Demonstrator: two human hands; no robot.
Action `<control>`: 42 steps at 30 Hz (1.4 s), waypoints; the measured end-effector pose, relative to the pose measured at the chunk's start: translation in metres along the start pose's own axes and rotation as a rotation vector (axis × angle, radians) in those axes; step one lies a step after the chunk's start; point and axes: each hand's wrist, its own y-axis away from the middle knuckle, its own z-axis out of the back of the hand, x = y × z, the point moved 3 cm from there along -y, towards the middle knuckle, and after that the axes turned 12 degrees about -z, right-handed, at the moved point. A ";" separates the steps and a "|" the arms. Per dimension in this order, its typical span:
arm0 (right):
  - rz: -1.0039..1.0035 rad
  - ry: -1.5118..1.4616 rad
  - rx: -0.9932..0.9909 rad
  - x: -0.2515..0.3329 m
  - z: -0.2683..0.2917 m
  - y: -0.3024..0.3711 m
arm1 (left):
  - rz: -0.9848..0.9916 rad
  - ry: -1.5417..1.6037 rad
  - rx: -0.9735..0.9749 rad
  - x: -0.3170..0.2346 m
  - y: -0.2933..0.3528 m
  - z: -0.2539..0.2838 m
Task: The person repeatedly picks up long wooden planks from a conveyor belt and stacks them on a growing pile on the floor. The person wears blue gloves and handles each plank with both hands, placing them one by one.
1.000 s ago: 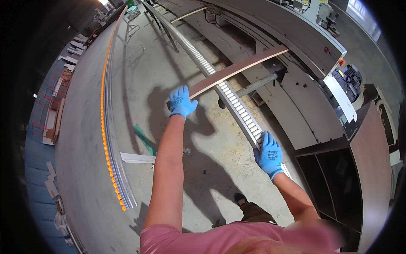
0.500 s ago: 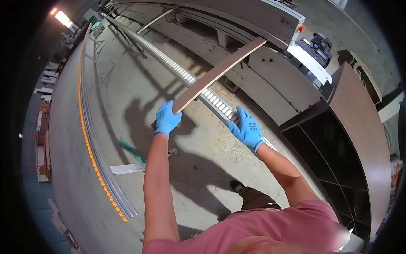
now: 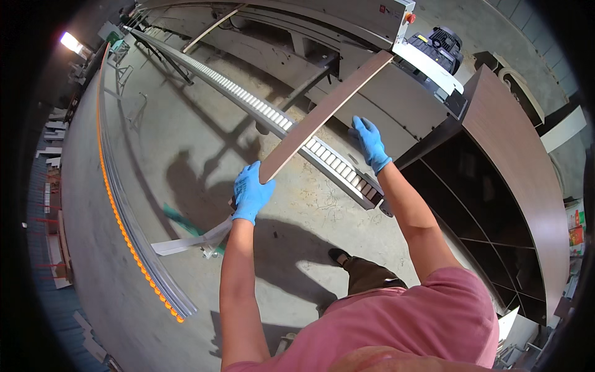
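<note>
A long narrow brown board lies slantwise across a roller conveyor rail with pale rollers. My left hand, in a blue work glove, is closed around the board's near end, its fingertips partly hidden by the board. The board's far end reaches the machine's edge. My right hand, gloved alike, is to the right of the board and past the rail. Its fingers are loosely bent and apart, and I see nothing in them.
Beyond the rail runs a long grey machine with a black motor and a red knob. A brown cabinet with dark compartments stands at the right. An orange-edged curved track runs along the left. White metal legs stand near the floor.
My right hand has left the conveyor rail's near end and moved away toward the machine. My left hand keeps its grip on the board. The whole view has shifted slightly.
</note>
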 end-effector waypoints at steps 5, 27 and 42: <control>-0.151 -0.280 0.036 0.012 0.016 -0.010 | -0.032 -0.026 0.015 -0.016 0.035 -0.013; -0.501 0.308 0.859 -0.220 -0.187 0.450 | 0.647 -0.052 -0.393 -0.137 0.571 0.048; -0.675 1.031 1.740 -0.633 -0.189 0.933 | 1.630 -0.283 -0.890 -0.147 1.167 -0.133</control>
